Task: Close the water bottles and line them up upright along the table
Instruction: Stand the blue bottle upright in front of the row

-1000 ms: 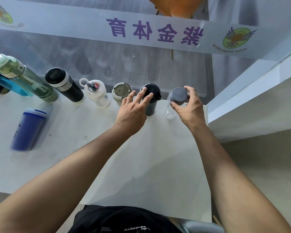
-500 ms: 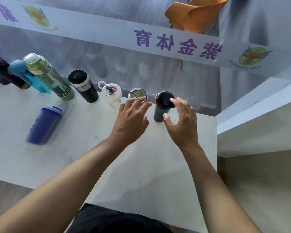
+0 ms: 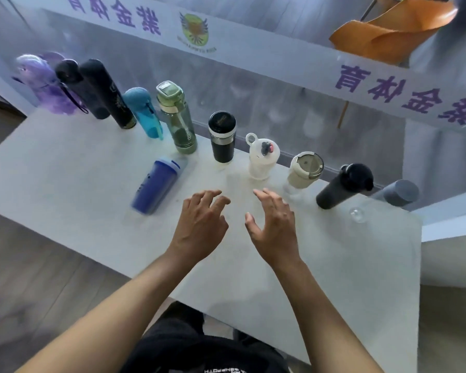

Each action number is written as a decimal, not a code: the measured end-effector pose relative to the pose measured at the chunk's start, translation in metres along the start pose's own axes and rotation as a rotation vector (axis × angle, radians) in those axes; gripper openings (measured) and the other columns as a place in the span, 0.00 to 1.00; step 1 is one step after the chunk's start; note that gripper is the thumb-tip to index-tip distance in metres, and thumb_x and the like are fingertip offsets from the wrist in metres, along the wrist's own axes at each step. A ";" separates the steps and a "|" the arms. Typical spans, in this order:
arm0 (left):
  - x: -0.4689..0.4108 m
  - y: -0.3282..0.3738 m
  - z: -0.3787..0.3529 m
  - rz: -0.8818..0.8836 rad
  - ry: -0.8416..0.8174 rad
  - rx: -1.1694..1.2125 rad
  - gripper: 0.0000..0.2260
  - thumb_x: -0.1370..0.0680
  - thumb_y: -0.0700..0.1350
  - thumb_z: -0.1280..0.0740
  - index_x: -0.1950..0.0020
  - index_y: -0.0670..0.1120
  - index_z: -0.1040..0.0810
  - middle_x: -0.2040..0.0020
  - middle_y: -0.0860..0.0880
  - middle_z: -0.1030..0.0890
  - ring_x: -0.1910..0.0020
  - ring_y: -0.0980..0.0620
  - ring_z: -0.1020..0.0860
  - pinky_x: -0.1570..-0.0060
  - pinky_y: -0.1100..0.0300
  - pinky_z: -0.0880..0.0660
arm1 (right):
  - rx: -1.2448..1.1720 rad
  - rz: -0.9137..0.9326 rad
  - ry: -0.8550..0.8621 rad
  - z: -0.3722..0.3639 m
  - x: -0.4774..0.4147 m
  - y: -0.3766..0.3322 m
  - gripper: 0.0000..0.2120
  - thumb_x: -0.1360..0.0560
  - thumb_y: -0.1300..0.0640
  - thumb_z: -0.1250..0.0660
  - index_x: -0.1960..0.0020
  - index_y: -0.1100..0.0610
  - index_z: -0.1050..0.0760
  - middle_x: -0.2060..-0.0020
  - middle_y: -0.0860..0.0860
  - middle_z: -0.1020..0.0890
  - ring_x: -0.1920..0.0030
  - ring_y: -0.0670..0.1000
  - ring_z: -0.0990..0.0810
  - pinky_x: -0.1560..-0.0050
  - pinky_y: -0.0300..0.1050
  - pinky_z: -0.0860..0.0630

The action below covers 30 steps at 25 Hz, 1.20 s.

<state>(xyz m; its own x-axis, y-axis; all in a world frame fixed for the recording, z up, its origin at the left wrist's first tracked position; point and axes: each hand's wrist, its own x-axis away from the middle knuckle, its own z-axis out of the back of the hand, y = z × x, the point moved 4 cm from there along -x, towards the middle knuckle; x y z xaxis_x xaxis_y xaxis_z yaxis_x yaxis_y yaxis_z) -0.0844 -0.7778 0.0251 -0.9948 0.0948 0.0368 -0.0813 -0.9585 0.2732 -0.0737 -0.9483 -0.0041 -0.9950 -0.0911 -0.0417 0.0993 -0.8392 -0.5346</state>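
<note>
Several closed bottles stand in a row along the far edge of the white table [image 3: 334, 278]: a purple one [image 3: 42, 82], a tall black one [image 3: 106, 95], a light blue one [image 3: 143, 111], a green one [image 3: 176, 117], a black and silver flask [image 3: 222, 137], a white shaker [image 3: 262, 157], a beige cup [image 3: 304, 169], a dark flask [image 3: 343, 185] and a clear bottle with a grey lid [image 3: 396, 193]. A dark blue bottle [image 3: 156, 185] stands apart in front of the row. My left hand [image 3: 199, 224] and my right hand [image 3: 273, 224] hover empty, fingers spread, just right of it.
A glass partition with a white banner bearing purple characters [image 3: 388, 87] runs behind the row. An orange chair [image 3: 388, 33] shows through it. A white ledge [image 3: 447, 224] borders the table on the right. Wooden floor [image 3: 38, 278] lies to the left.
Both hands have drawn back from the dark flask and the grey-lidded bottle and moved left toward the dark blue bottle. The view has swung left, showing more of the row.
</note>
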 end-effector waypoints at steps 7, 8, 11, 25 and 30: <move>0.024 -0.136 -0.001 0.042 -0.102 -0.044 0.19 0.23 0.47 0.35 0.32 0.52 0.27 0.30 0.49 0.27 0.30 0.45 0.31 0.32 0.51 0.35 | 0.015 -0.074 -0.161 -0.090 -0.004 -0.097 0.27 0.23 0.45 0.34 0.25 0.48 0.33 0.29 0.49 0.26 0.31 0.52 0.28 0.29 0.51 0.33; 0.026 -0.151 -0.005 0.040 -0.163 -0.084 0.21 0.22 0.49 0.36 0.29 0.52 0.30 0.27 0.49 0.30 0.28 0.45 0.34 0.30 0.50 0.37 | 0.012 -0.098 -0.197 -0.101 -0.007 -0.104 0.28 0.22 0.45 0.35 0.24 0.48 0.33 0.30 0.50 0.26 0.31 0.53 0.28 0.30 0.51 0.33; 0.025 -0.187 -0.014 0.067 -0.323 -0.133 0.26 0.22 0.52 0.38 0.24 0.53 0.40 0.22 0.46 0.40 0.24 0.41 0.42 0.27 0.46 0.43 | 0.017 -0.158 -0.280 -0.130 -0.017 -0.121 0.29 0.22 0.45 0.35 0.23 0.47 0.35 0.28 0.50 0.28 0.29 0.53 0.30 0.27 0.51 0.36; -0.050 -0.264 -0.045 0.396 -0.421 0.223 0.39 0.25 0.51 0.30 0.21 0.51 0.50 0.38 0.40 0.28 0.42 0.38 0.25 0.46 0.47 0.25 | -0.119 -0.291 -0.358 -0.175 -0.057 -0.108 0.28 0.23 0.48 0.35 0.24 0.46 0.35 0.30 0.53 0.28 0.33 0.57 0.26 0.31 0.49 0.31; -0.030 -0.257 -0.051 0.420 -0.454 0.327 0.38 0.32 0.51 0.27 0.26 0.47 0.40 0.37 0.42 0.29 0.41 0.41 0.27 0.45 0.50 0.26 | -0.167 -0.362 -0.338 -0.159 -0.053 -0.106 0.31 0.23 0.46 0.34 0.23 0.44 0.40 0.28 0.51 0.31 0.31 0.55 0.27 0.29 0.54 0.30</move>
<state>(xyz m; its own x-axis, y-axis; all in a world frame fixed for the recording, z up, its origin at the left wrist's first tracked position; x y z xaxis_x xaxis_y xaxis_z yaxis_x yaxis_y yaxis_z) -0.0363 -0.5480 -0.0953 -0.8086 -0.0948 0.5807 0.3976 -0.8155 0.4205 -0.0336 -0.7693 -0.0795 -0.9024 -0.0017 0.4310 -0.2818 -0.7542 -0.5931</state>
